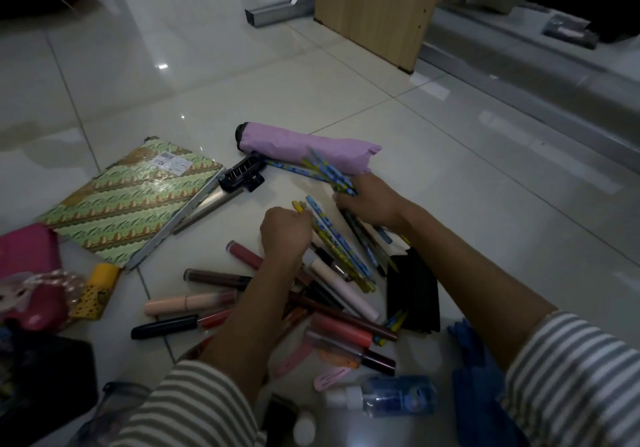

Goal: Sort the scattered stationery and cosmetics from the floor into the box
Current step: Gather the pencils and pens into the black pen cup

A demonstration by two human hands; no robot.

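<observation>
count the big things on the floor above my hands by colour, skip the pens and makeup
Green and gold patterned notebook: 1
Lilac folded umbrella in its sleeve: 1
Black plastic hair claw clip: 1
Total: 3

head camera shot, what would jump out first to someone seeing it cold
Two hands in the middle: the left hand and right hand each close on blue and yellow pencils above a heap of lip gloss tubes. Behind them lies a folded lilac umbrella, and to the left a green patterned book flat on the white tiled floor.
</observation>
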